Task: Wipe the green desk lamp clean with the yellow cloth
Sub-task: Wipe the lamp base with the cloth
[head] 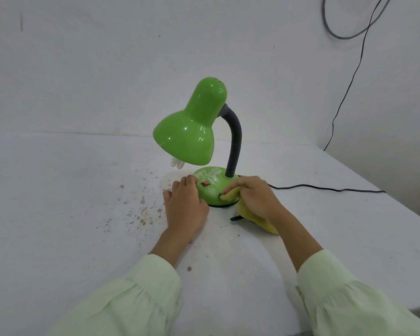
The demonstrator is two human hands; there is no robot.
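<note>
1. brown specks lie scattered over the white desk left of its middle, reaching in to the lamp's foot.
2. the left hand rests palm down on the desk, fingers loosely spread and unclenched, its fingertips touching the left side of the lamp's base; it grips nothing.
3. one green desk lamp stands upright near the middle of the desk, toward the far edge, between the two hands. its shade tilts down to the left, with a white bulb showing under the rim.
4. the round green base carries one red switch and whitish smears across its top; a grey bendy neck rises from its right rear.
5. the right hand is curled over one yellow cloth, pressing a fold of it against the right front of the base. the rest of the cloth trails under the wrist toward the near right, lying on the desk, with a small black tab at its edge.
6. one black cord runs from behind the base along the desk to the right edge.
7. two pale green sleeves cover the forearms at the near edge.
8. on the wall, more dark cables hang at the upper right.
</note>
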